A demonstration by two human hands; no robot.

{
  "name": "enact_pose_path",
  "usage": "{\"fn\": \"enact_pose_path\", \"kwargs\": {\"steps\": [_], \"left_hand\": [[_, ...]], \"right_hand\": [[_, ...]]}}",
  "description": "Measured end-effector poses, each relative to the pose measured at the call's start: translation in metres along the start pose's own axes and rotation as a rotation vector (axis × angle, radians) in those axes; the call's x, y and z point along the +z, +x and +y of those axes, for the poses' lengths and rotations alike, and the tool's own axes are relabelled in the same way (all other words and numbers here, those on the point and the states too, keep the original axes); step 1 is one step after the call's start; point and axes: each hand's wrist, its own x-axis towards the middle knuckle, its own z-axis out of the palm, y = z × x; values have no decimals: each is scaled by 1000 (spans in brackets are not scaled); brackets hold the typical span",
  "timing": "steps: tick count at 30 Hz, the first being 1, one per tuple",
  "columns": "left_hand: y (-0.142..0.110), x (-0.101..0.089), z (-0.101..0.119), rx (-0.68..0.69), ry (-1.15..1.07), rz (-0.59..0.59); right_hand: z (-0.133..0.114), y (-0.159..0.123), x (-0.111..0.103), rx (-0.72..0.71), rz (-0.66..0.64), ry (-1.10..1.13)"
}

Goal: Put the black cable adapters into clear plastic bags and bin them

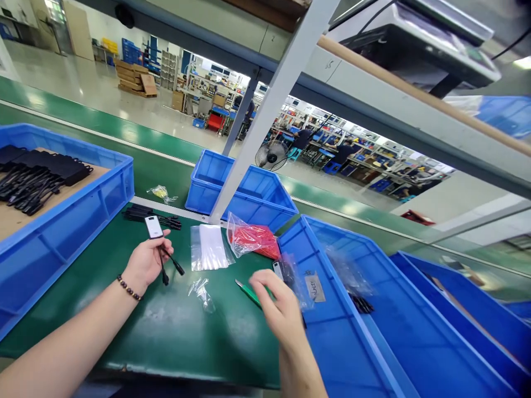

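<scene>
My left hand point(149, 260) is closed round a small black adapter point(154, 227) with a white label, its two short black cables point(165, 265) hanging below the fingers. Loosely curled and a little blurred, my right hand point(277, 304) hovers at the right of the green table. Its thumb and forefinger are apart, with nothing seen between them. Partly hidden under that hand is a green-handled tool point(248, 293) with a pointed metal tip. Between the hands lie small clear plastic pieces point(202, 294) and a stack of clear bags with white sheets point(211, 247).
A blue crate point(112, 190) with black adapters point(45, 171) stands left. More black cables point(151, 215) lie behind my left hand. A bag of red material point(255, 237) lies by the white post point(265, 121). Blue crates point(344, 331) fill the right side; another bin point(240, 190) stands behind.
</scene>
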Motion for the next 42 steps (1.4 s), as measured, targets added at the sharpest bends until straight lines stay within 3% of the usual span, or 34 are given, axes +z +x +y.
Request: {"fn": "enact_pose_path", "kwargs": {"steps": [4, 7, 9, 15, 18, 21, 27, 33, 42], "left_hand": [[-20, 15, -11, -165, 150, -379], [-18, 19, -23, -354, 130, -529], [-15, 17, -31, -437, 139, -573], [-10, 0, -55, -446, 203, -524], [-8, -3, -60, -414, 220, -489], [-8, -3, -62, -396, 220, -453], [-12, -1, -67, -342, 262, -397], [-8, 0, -70, -308, 321, -350], [-13, 3, -71, -298, 321, -380]], "right_hand": [[63, 16, 28, 345, -243, -301], [88, 7, 34, 396, -314, -354], [90, 8, 34, 376, -309, -291], [40, 53, 41, 322, -134, 115], [9, 75, 54, 232, -37, 104], [-9, 82, 73, 143, -29, 56], [-11, 70, 103, 82, -138, -184], [-6, 73, 106, 0, -99, -451], [-9, 69, 106, -13, -74, -443]]}}
